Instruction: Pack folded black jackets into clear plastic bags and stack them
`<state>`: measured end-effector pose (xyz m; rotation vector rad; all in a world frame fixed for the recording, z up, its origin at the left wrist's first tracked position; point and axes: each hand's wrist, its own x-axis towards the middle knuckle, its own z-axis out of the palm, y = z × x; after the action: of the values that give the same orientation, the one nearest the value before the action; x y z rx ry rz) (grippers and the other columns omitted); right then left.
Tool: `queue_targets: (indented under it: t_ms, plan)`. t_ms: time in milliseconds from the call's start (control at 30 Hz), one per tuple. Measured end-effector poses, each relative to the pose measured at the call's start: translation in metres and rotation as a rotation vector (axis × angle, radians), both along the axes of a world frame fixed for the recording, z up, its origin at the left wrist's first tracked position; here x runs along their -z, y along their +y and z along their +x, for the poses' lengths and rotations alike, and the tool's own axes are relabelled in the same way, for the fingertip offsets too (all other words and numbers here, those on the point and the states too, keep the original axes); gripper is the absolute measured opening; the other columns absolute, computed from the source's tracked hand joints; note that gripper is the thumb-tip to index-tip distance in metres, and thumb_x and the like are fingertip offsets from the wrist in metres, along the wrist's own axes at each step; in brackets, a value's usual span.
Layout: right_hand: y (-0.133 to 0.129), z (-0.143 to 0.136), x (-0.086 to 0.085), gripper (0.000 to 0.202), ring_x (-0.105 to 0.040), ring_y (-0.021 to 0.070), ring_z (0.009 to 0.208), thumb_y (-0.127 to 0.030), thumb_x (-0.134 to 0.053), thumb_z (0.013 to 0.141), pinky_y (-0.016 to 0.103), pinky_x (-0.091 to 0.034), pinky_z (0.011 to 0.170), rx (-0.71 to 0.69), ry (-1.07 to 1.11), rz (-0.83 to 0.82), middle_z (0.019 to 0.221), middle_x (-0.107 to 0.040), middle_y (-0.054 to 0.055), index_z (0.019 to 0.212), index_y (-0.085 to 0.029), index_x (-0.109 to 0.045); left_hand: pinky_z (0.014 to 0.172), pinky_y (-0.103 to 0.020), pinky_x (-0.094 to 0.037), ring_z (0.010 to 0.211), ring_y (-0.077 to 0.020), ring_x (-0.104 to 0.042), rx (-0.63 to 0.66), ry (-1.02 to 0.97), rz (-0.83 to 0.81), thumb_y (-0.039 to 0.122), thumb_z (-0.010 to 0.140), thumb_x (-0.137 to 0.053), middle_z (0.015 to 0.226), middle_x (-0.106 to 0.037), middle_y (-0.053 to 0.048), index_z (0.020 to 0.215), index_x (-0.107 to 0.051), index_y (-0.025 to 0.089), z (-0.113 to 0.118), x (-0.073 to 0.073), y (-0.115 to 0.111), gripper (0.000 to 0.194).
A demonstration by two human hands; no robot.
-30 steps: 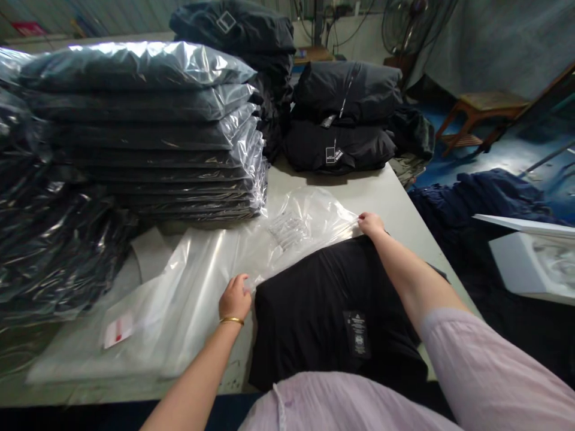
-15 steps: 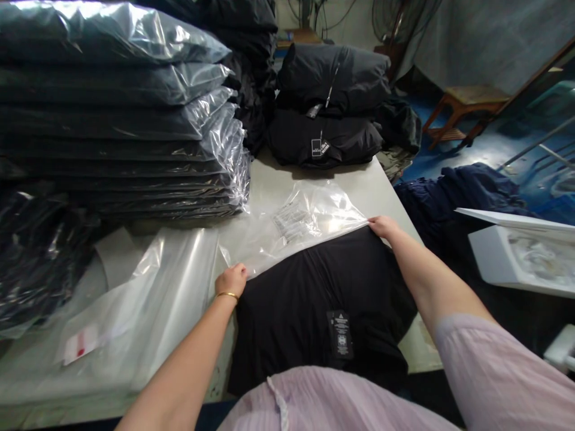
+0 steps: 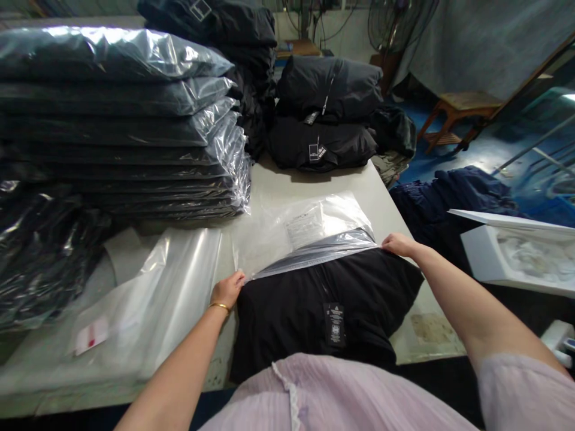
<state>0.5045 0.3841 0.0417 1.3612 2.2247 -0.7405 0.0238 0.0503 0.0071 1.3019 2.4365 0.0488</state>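
Note:
A folded black jacket (image 3: 287, 323) with a black printed tag (image 3: 335, 324) lies on the table in front of my body. Its far edge is inside the mouth of a clear plastic bag (image 3: 305, 224). Pinched at the left corner of the bag's opening is my left hand (image 3: 228, 290), wearing a gold bangle on the wrist. My right hand (image 3: 398, 245) grips the opposite corner, so the bag's edge is stretched across the jacket. Printed text shows on the bag's upper face.
Bagged black garments (image 3: 135, 126) are piled high at the left. Flat clear bags (image 3: 179, 299) lie beside my left arm. Folded black jackets (image 3: 323, 140) stand at the table's back. A white box (image 3: 516, 254) and navy garments (image 3: 458, 191) are at the right, near a wooden stool (image 3: 467, 102).
The bag's mouth has come over the jacket's far edge, which now shows through the plastic. My right hand has moved slightly right and nearer to me; my left hand has shifted little.

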Motion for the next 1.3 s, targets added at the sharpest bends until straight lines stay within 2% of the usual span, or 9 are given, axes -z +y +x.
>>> queue_targets:
  t_ms: [167, 400, 567, 667, 800, 967, 1033, 1133, 1300]
  plan:
    - [-0.033, 0.006, -0.012, 0.029, -0.067, 0.0208, 0.084, -0.029, -0.051, 0.085, 0.024, -0.043, 0.072, -0.074, -0.008, 0.023, 0.089, -0.075, 0.010, 0.080, -0.019, -0.078, 0.067, -0.022, -0.036, 0.084, -0.0155, -0.065, -0.025, 0.040, 0.049, 0.031, 0.092, -0.049, 0.104, -0.073, -0.001, 0.099, -0.068, 0.030, 0.008, 0.010, -0.036, 0.020]
    - [-0.080, 0.006, -0.014, 0.033, -0.067, 0.0253, 0.095, -0.033, -0.046, 0.089, 0.029, -0.045, 0.077, -0.058, -0.106, 0.118, 0.099, -0.074, 0.013, 0.092, -0.020, -0.077, 0.067, -0.022, -0.035, 0.083, -0.0157, -0.065, -0.019, 0.035, 0.124, 0.037, 0.094, -0.049, 0.097, -0.073, -0.001, 0.100, -0.066, 0.029, 0.032, 0.020, -0.091, 0.020]
    - [-0.105, 0.011, -0.017, 0.039, -0.063, 0.0260, 0.107, -0.029, -0.037, 0.095, 0.033, -0.045, 0.088, 0.060, -0.126, 0.253, 0.120, -0.067, 0.014, 0.115, -0.018, -0.068, 0.068, -0.023, -0.036, 0.085, -0.0160, -0.064, -0.051, -0.032, 0.177, 0.034, 0.095, -0.045, 0.100, -0.073, -0.002, 0.103, -0.064, 0.028, 0.038, 0.017, -0.094, 0.022]
    - [-0.127, 0.000, -0.033, 0.043, -0.059, 0.0269, 0.113, -0.018, -0.042, 0.090, 0.035, -0.044, 0.093, 0.178, -0.070, 0.486, 0.137, -0.055, 0.016, 0.129, -0.016, -0.060, 0.069, -0.023, -0.038, 0.086, -0.0165, -0.064, -0.085, -0.081, 0.267, 0.031, 0.094, -0.045, 0.099, -0.072, -0.004, 0.100, -0.064, 0.024, 0.035, 0.016, -0.086, 0.021]
    - [-0.180, -0.055, -0.059, 0.043, -0.058, 0.0249, 0.111, -0.016, -0.046, 0.088, 0.035, -0.042, 0.096, 0.157, 0.177, 0.745, 0.125, -0.062, 0.013, 0.129, -0.019, -0.057, 0.069, -0.023, -0.041, 0.082, -0.0160, -0.064, -0.131, -0.196, 0.381, 0.028, 0.089, -0.050, 0.093, -0.071, -0.004, 0.094, -0.064, 0.022, 0.032, 0.020, -0.081, 0.016]
    - [-0.274, -0.175, -0.072, 0.026, -0.060, 0.0194, 0.103, -0.034, -0.046, 0.095, 0.028, -0.044, 0.088, -0.110, 0.436, 0.597, 0.109, -0.068, 0.006, 0.109, -0.025, -0.066, 0.067, -0.022, -0.041, 0.076, -0.0149, -0.063, -0.245, -0.289, 0.382, 0.029, 0.088, -0.054, 0.086, -0.071, -0.003, 0.091, -0.063, 0.021, 0.027, 0.024, -0.077, 0.013]
    - [-0.310, -0.223, -0.067, 0.031, -0.061, 0.0213, 0.100, -0.044, -0.047, 0.095, 0.030, -0.045, 0.087, -0.193, 0.412, 0.543, 0.104, -0.068, 0.007, 0.103, -0.023, -0.068, 0.065, -0.021, -0.039, 0.073, -0.0139, -0.062, -0.232, -0.311, 0.359, 0.029, 0.087, -0.055, 0.082, -0.070, -0.002, 0.089, -0.063, 0.021, 0.024, 0.024, -0.076, 0.012]
    - [-0.348, -0.281, -0.049, 0.057, -0.062, 0.0282, 0.096, -0.065, -0.048, 0.087, 0.036, -0.046, 0.085, -0.183, 0.269, 0.511, 0.099, -0.067, 0.016, 0.102, -0.013, -0.068, 0.064, -0.021, -0.038, 0.070, -0.0127, -0.060, -0.161, -0.325, 0.352, 0.026, 0.086, -0.055, 0.079, -0.069, 0.000, 0.085, -0.062, 0.021, 0.018, 0.025, -0.074, 0.009]
    - [-0.368, -0.330, -0.018, 0.082, -0.061, 0.0347, 0.097, -0.074, -0.062, 0.071, 0.040, -0.047, 0.081, -0.126, 0.048, 0.452, 0.104, -0.064, 0.026, 0.111, -0.003, -0.065, 0.062, -0.021, -0.036, 0.066, -0.0116, -0.056, -0.065, -0.341, 0.323, 0.025, 0.082, -0.058, 0.072, -0.066, 0.001, 0.077, -0.062, 0.020, 0.014, 0.021, -0.074, 0.008]
